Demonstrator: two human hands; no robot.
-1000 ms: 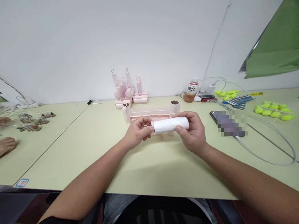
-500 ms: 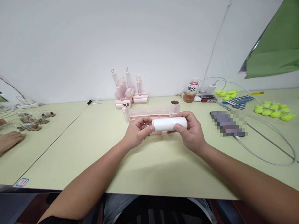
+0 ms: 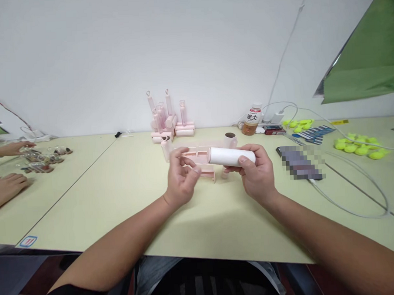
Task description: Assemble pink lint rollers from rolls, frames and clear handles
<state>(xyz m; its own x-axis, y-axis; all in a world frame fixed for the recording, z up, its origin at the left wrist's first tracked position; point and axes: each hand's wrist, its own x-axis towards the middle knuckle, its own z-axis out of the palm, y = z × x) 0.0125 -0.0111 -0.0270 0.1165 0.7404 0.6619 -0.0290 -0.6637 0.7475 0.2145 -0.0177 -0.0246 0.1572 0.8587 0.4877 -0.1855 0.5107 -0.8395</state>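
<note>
A white lint roller refill (image 3: 229, 157) with a pink end lies in my right hand (image 3: 257, 171), thumb on top and fingers below. Its pink end points left. My left hand (image 3: 183, 176) is apart from the roll, with its fingers curved and spread and nothing visible in them. Behind the hands lie pink plastic roller covers (image 3: 203, 173), partly hidden by the left hand and the roll. One more roll (image 3: 230, 139) with a brown core stands upright behind my right hand, and a pale pink upright piece (image 3: 166, 146) stands behind my left.
Several pink lint rollers (image 3: 169, 120) are grouped by the wall. To the right are a bottle (image 3: 251, 119), a phone (image 3: 298, 162) with a white cable, and yellow-green pieces (image 3: 360, 147). At far left, another person's hands (image 3: 9, 186) are near small wrapped items (image 3: 39, 165).
My left hand has let go of the roll's end and moved slightly left. My right hand has carried the roll slightly right. The other person's far hand has reached forward.
</note>
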